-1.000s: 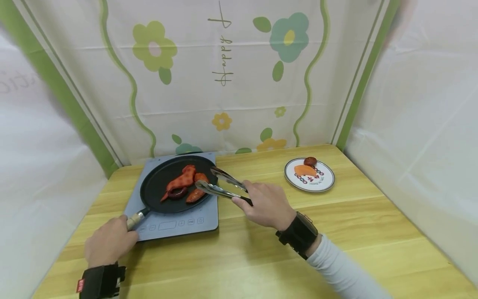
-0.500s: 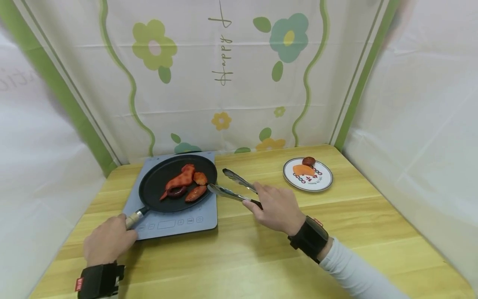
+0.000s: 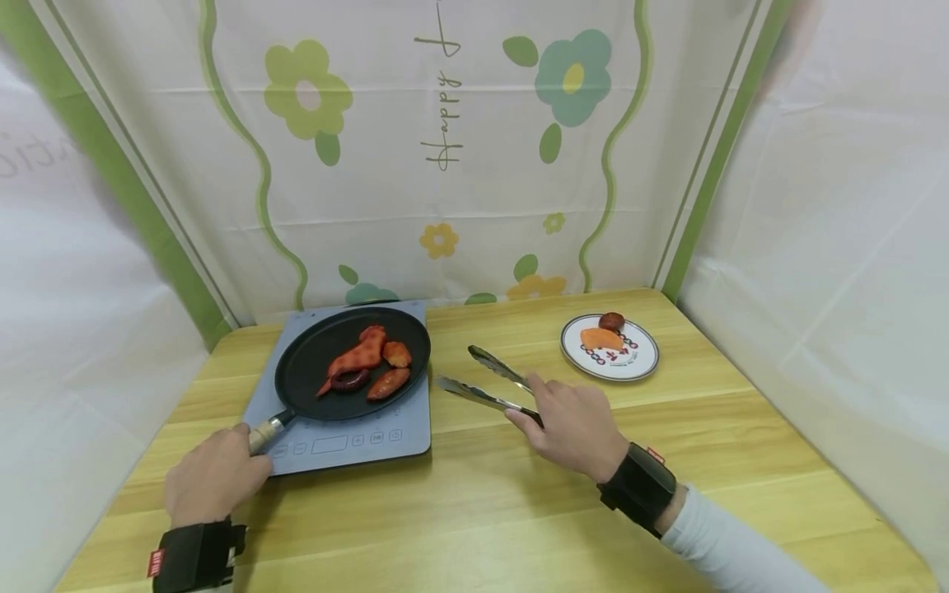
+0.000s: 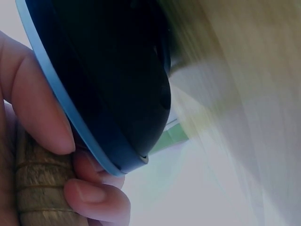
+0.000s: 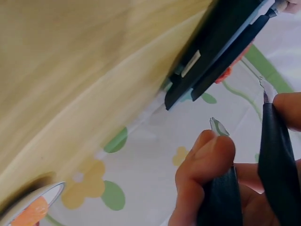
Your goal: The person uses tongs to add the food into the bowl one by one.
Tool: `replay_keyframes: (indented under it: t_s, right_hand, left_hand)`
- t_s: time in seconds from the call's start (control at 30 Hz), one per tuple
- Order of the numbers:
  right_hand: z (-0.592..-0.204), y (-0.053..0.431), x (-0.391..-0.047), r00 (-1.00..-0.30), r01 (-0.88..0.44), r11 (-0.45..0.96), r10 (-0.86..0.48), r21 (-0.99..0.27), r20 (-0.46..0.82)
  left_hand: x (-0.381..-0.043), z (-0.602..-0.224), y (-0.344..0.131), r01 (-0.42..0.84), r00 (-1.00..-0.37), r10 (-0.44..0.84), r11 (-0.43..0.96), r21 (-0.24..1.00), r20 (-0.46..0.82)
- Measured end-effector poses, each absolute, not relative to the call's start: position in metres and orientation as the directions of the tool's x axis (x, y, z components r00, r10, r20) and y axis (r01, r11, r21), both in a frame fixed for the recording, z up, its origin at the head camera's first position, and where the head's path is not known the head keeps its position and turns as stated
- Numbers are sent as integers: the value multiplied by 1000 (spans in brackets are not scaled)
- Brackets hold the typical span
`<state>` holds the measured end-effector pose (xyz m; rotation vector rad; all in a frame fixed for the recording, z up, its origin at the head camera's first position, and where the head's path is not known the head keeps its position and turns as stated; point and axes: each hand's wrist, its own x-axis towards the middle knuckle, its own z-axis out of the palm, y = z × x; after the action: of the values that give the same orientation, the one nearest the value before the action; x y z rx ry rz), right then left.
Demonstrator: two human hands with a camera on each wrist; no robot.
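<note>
My left hand (image 3: 217,475) grips the wooden handle (image 4: 40,188) of a black frying pan (image 3: 315,346). The pan sits on a blue-grey induction cooker (image 3: 348,457). Several food pieces lie in it: a spotted red piece (image 3: 362,356), a curved dark sausage (image 3: 350,380) and two orange-brown pieces, one of them an oblong piece (image 3: 389,384). To the pan's right, my right hand (image 3: 578,428) holds metal tongs (image 3: 480,397) by their black handles (image 5: 277,155). Their tips stand apart with nothing between them, pointing toward the pan.
At the back right, a white plate (image 3: 643,362) with a dark rim bears an orange slice (image 3: 601,338) and a round brown piece (image 3: 611,321). A flowered sheet (image 3: 511,189) hangs behind the wooden table (image 3: 474,527), with white sheets on both sides.
My right hand has drawn the tongs rightward and slightly nearer, from over the pan's right edge to beside the cooker. The pan, its food and my left hand stay nearly the same.
</note>
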<state>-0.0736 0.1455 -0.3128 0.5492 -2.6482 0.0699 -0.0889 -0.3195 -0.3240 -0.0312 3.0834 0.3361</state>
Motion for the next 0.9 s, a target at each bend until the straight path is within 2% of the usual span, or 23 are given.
replay_keyframes:
  t_s: [0.6, 0.9]
  right_hand:
    - [-328, 192, -59, -909, -271, 962, -246, -30, 336]
    - [-332, 221, -57, -940, -203, 979, -189, -22, 283]
  left_hand:
    - [-90, -324, -317, -20, -999, -13, 977, 214, -34]
    - [-89, -322, -316, -27, -999, -20, 976, 214, -35]
